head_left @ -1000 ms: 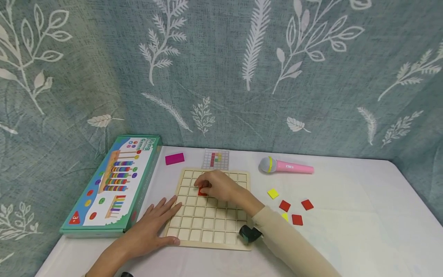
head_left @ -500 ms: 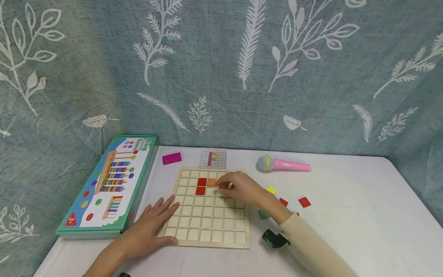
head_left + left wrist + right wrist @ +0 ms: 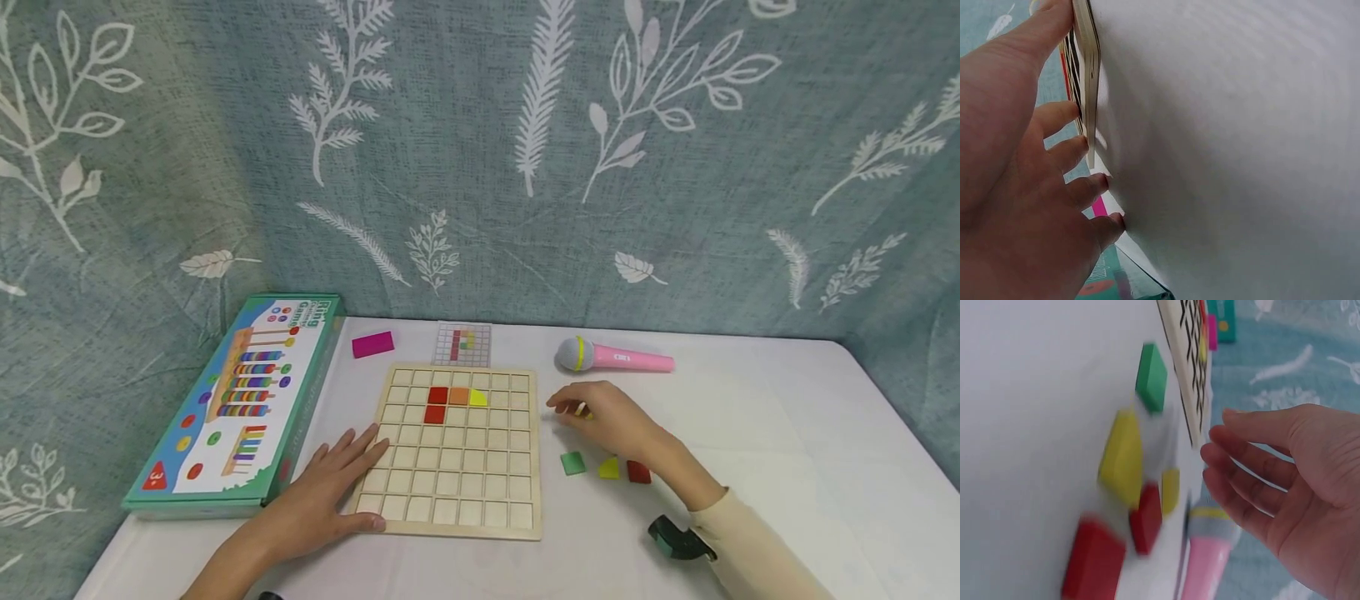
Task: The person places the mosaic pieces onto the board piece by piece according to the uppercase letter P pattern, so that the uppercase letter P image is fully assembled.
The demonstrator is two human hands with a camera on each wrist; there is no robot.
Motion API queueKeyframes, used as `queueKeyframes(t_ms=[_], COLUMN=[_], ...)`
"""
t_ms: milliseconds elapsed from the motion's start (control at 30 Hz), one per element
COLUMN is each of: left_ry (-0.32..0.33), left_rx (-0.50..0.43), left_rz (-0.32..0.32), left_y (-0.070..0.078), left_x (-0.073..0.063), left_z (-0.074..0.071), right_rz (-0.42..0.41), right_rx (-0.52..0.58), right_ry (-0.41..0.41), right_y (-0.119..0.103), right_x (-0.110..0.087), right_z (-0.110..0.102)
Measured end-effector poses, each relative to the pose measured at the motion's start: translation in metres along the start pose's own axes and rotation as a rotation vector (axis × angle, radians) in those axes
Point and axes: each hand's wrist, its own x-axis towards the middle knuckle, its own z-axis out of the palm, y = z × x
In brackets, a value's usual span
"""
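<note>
My left hand (image 3: pixel 330 492) rests with spread fingers along the left edge of the wooden grid board (image 3: pixel 450 532), thumb at its near left corner. On the board lie two red tiles (image 3: pixel 437 395), one below the other, then an orange tile (image 3: pixel 458 396) and a yellow tile (image 3: pixel 477 398) in a row to the right. My right hand (image 3: pixel 611 421) hovers right of the board, fingers loosely bent, holding nothing in the right wrist view. It partly covers a loose yellow tile (image 3: pixel 585 412). Near it lie a green tile (image 3: pixel 1151 378), another yellow tile (image 3: pixel 1122 456) and red tiles (image 3: pixel 1094 559).
A pattern card (image 3: pixel 462 344) with a coloured grid lies behind the board. A magenta block (image 3: pixel 372 344) sits to its left. The pink toy microphone (image 3: pixel 615 356) lies at the back right, and a game box (image 3: pixel 240 408) stands on the left.
My right hand has moved from the red tiles across the board and off to its right. The orange and yellow tiles on the board are now uncovered. My left hand stays in place.
</note>
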Motion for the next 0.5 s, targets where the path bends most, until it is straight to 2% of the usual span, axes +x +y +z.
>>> queueKeyframes(t_ms=[233, 500], left_ry=[-0.013, -0.027], left_rx=[-0.011, -0.001], left_rz=[-0.010, -0.016], left_y=[0.002, 0.002], left_x=[-0.001, 0.001], left_z=[0.000, -0.003], right_rz=[0.029, 0.090], right_rx=[-0.008, 0.021], right_ry=[0.002, -0.059], right_y=[0.021, 0.044], right_x=[-0.028, -0.055], right_z=[-0.025, -0.047])
